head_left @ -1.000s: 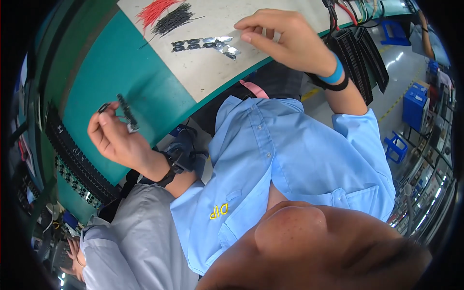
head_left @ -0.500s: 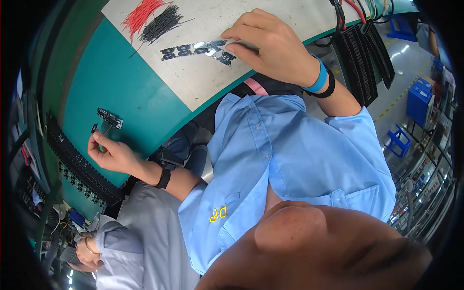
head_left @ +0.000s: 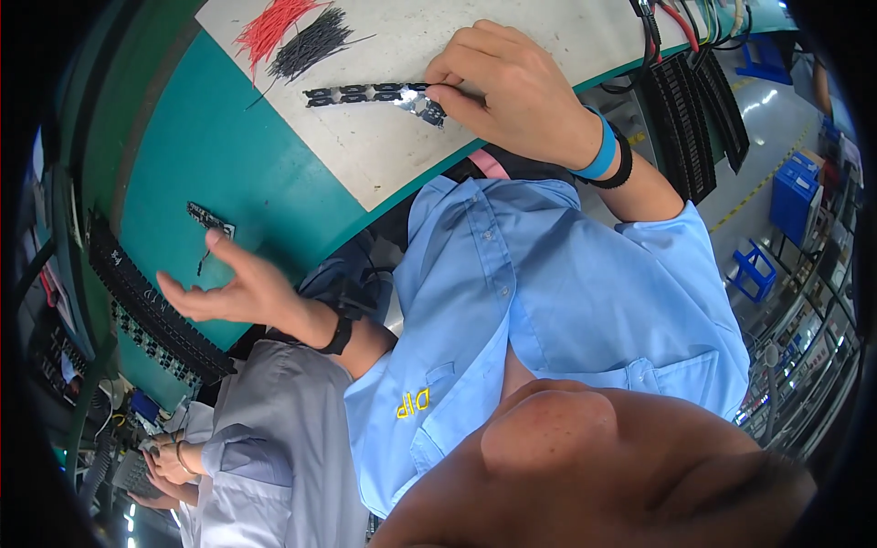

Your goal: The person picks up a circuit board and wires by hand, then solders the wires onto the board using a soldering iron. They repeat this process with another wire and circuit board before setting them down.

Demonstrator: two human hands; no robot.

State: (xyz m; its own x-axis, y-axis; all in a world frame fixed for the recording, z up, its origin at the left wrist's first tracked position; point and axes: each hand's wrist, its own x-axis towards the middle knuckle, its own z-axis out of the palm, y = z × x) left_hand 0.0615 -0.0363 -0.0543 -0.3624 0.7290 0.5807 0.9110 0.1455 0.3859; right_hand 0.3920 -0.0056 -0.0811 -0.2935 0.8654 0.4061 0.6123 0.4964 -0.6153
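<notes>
My left hand (head_left: 233,285) is held over the green mat with its fingers apart and nothing in them. Just beyond its thumb lies a small black circuit board piece (head_left: 208,217), and a thin dark part (head_left: 202,262) shows beside it; whether the two are joined I cannot tell. On the pale sheet my right hand (head_left: 516,96) pinches the right end of a narrow strip of small black circuit boards (head_left: 352,94). A shorter, shiny dark board piece (head_left: 427,111) angles away under its fingertips. The pinch point itself is partly hidden by the thumb.
Red wires (head_left: 274,27) and black wires (head_left: 311,44) lie bundled at the sheet's far left. Long black board strips (head_left: 151,292) line the green mat's left edge. More strips (head_left: 678,128) stand at right. A co-worker's hands (head_left: 164,470) are at lower left.
My left hand has opened and let go of the small black part, shifting slightly toward me. The strip at my right hand has turned and looks narrower.
</notes>
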